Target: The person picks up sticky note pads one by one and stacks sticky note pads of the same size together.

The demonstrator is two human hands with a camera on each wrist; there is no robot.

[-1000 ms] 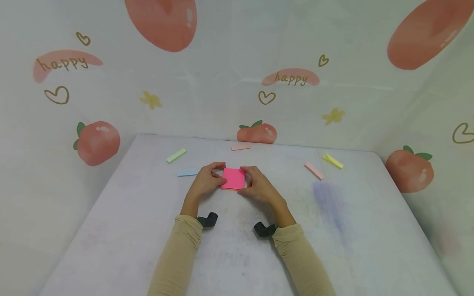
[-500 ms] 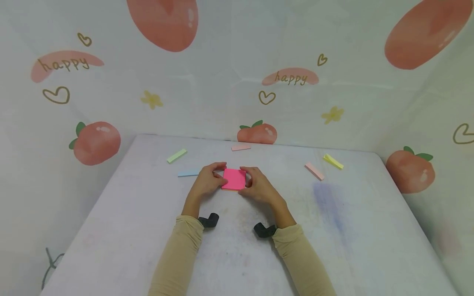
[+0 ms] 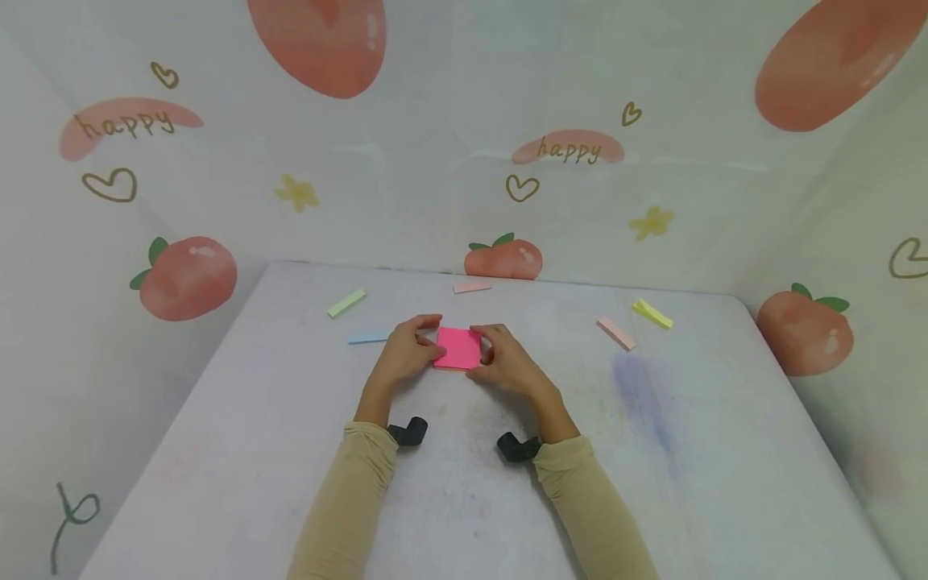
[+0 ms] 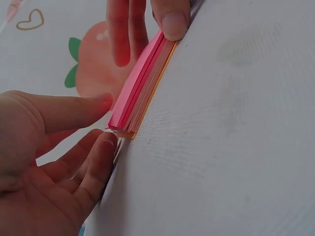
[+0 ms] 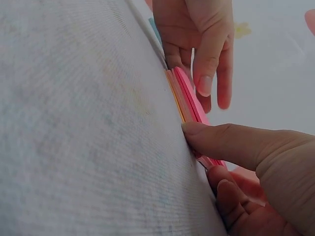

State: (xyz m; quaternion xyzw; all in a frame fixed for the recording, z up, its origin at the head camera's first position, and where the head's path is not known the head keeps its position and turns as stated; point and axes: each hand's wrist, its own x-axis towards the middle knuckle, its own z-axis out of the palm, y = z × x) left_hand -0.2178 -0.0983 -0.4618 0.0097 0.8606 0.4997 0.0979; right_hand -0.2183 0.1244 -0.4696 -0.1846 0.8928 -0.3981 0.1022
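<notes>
A square stack of sticky notes (image 3: 458, 348), bright pink on top, lies near the middle of the table between both hands. Its layered edge shows pink, dull brownish and orange sheets in the left wrist view. My left hand (image 3: 403, 354) holds the left side, thumb over the top edge and fingertips low against the side. At the right side, my right hand (image 3: 513, 364) pinches the stack, its thumb (image 5: 202, 135) on the near edge and its fingers around the right side. In the head view the hands hide the side edges of the stack.
Paper strips lie around on the white table (image 3: 464, 499): blue (image 3: 368, 338) beside the left hand, green (image 3: 346, 304) at back left, pink (image 3: 472, 287) at the back, another pink strip (image 3: 616, 333) and a yellow one (image 3: 652, 314) to the right. A printed curtain (image 3: 406, 161) stands behind.
</notes>
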